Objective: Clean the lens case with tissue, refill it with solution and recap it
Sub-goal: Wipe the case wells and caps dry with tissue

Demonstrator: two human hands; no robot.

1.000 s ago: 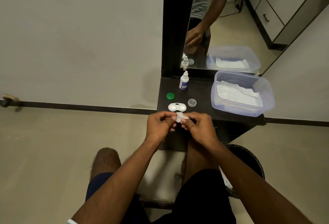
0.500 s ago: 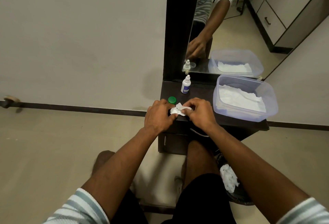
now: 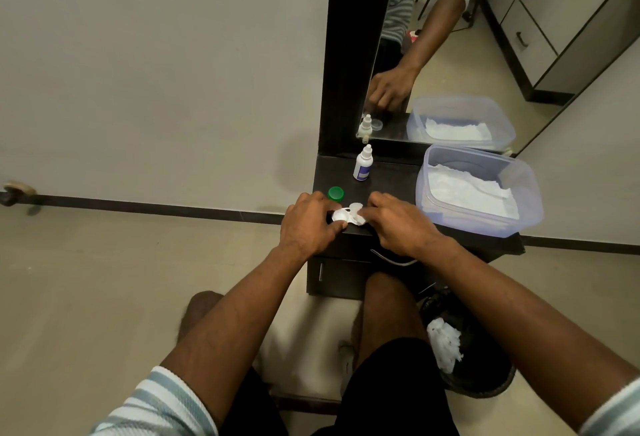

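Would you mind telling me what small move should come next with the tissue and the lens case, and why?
Probably press the tissue into the uncovered well and twist it. The left hand steadies the lens case on the dark shelf, the right hand holds the tissue against it, and the solution bottle and green cap stand aside.

A dark vanity table (image 3: 391, 179) with mirror (image 3: 485, 37) stands against a pale wall (image 3: 156, 72); beige tiled floor (image 3: 86, 279), dark skirting.

green cap (image 3: 335, 193), white case (image 3: 340, 215) & tissue (image 3: 356, 211), dark table (image 3: 391, 179), striped sleeve (image 3: 156, 404).
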